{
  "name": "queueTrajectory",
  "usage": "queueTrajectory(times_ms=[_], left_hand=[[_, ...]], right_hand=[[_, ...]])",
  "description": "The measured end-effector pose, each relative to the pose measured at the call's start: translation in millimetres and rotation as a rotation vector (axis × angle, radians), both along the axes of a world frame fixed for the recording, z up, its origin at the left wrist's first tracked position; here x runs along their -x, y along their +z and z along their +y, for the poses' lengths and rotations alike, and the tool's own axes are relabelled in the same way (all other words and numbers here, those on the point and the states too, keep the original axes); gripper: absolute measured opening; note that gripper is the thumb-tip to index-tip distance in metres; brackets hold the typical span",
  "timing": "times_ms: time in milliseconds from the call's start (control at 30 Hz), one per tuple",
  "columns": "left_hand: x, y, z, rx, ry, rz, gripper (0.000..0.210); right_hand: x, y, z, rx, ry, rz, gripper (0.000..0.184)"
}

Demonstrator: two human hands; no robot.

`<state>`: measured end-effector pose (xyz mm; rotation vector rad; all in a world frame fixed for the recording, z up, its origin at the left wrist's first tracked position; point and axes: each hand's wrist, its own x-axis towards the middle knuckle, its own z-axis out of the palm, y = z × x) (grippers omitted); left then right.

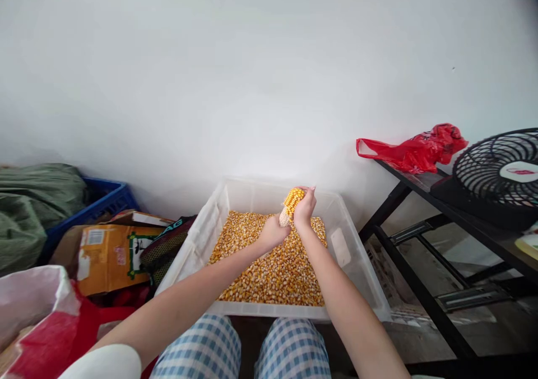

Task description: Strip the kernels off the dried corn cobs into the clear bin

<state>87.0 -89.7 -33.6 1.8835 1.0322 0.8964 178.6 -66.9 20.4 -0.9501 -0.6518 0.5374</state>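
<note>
Above a translucent plastic bin (361, 278) I hold an ear of corn (293, 200). Its upper part still carries yellow kernels, while the lower part is bare, pale cob. My left hand (274, 233) is wrapped round the bare lower end. Against the kernelled side presses my right hand (305, 208), its fingers curled round the upper part and partly hidden behind it. Loose corn kernels (269, 278) cover the bottom of the bin beneath both hands.
A white wall rises behind the bin. To the right stands a black table (420, 183) with a red plastic bag (424, 146) and a black fan (500, 166). At left are a blue crate (113, 199), an orange cardboard box (105, 255) and a red-and-white bag (50, 323).
</note>
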Motion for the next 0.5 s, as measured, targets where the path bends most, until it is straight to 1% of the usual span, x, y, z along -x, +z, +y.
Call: queueTrajectory(times_ms=[67,167,233,267,300,333,400,433,467,500], left_hand=[[-1,-0.1,1,0.068,-0.041,-0.039,0.015],[0,1.8,7,0.146,-0.057,-0.004,0.012],[3,4.9,10,0.117,-0.003,0.083,0.015],[5,6.7,11,0.064,0.057,0.15,0.017],[7,8.5,12,0.001,0.128,0.232,0.019],[9,10.1,12,-0.06,0.198,0.323,0.021],[12,12.2,11,-0.141,0.295,0.49,0.025],[13,12.6,10,-0.159,0.314,0.545,0.026],[13,12.4,9,-0.168,0.314,0.567,0.027],[12,11.8,7,-0.172,0.302,0.551,0.027]], right_hand=[[-3,-3.2,1,-0.014,0.007,-0.035,0.051],[-7,-7.4,4,0.017,0.062,-0.087,0.052],[-8,-8.7,5,0.041,0.026,-0.171,0.05],[-8,-8.8,5,0.056,0.001,-0.185,0.049],[-6,-8.8,5,0.075,-0.003,-0.159,0.048],[-4,-8.6,5,0.104,0.03,-0.092,0.049],[3,-8.4,5,0.16,0.161,0.123,0.052],[7,-8.4,5,0.176,0.217,0.228,0.053],[10,-8.5,5,0.181,0.24,0.307,0.053],[13,-8.7,5,0.173,0.225,0.347,0.052]])
